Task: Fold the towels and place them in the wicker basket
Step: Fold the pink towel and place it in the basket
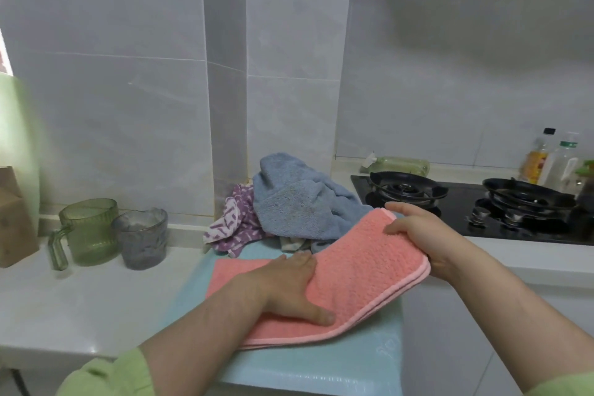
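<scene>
The left hand (289,286) lies flat, fingers (300,262) straight, pressing the pink towel (360,270) down. The right hand (418,235) grips the lifted edge — best to carry it over slowly, so the corners meet.

Left hand (289,286) lies flat, palm down, fingers straight and pointing far, thumb out to the right, pressing on the pink towel (353,270). Right hand (418,235) sits farther right and higher, fingers curled over the towel's folded edge, gripping it. Both forearms are bare and reach in from the near edge, with green sleeves (109,373) at the elbows.
</scene>
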Demonstrator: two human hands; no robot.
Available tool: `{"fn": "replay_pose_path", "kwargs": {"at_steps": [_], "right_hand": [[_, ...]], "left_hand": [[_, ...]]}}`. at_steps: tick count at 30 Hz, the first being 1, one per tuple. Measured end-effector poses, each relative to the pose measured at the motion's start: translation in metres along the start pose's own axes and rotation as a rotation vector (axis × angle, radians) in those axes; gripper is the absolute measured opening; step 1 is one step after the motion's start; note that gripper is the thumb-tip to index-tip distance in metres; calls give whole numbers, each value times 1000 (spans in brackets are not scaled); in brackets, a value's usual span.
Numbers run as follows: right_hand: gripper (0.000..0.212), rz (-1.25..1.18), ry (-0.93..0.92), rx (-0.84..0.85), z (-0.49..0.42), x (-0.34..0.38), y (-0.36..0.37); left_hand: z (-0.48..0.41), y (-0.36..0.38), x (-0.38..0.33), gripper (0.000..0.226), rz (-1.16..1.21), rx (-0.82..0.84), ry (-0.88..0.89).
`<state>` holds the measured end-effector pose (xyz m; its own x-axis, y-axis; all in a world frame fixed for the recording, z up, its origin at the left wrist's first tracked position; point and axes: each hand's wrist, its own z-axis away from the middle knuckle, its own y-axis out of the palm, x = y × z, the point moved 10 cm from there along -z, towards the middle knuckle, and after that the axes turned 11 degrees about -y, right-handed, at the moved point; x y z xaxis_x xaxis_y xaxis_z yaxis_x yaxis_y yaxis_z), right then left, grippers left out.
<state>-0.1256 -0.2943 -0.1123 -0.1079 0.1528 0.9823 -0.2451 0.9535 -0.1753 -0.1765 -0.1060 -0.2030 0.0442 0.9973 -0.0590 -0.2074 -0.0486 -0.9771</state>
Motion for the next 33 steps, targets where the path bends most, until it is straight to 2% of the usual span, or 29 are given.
{"fn": "replay_pose_path", "kwargs": {"at_steps": [5,8,12,16,18,19,21,23,27,33], "right_hand": [[56,-9,-11,4,-3,6,-1],[56,-36,-17,1,-2,10,4],[54,-111,-23,39,-1,21,17],[42,-128,-75,131,7,41,52],[43,-16,-123,137,8,50,74],[51,58,-157,138,7,53,87],[54,189,-201,162,7,55,118],[39,324,-266,204,10,54,153],[11,640,-367,308,13,37,222],[8,861,-363,371,14,9,272]], "left_hand": [[-9,11,-12,129,-25,11,-18],[0,10,-7,123,9,-28,6],[41,1,54,115,126,-138,-60],[78,-5,153,76,364,-306,-289],[91,-2,192,56,525,-397,-397],[96,-1,205,44,622,-450,-430],[104,-2,219,22,809,-556,-452],[108,-8,219,25,878,-600,-448],[109,-7,214,23,884,-575,-431],[110,-4,222,28,932,-579,-460]]}}
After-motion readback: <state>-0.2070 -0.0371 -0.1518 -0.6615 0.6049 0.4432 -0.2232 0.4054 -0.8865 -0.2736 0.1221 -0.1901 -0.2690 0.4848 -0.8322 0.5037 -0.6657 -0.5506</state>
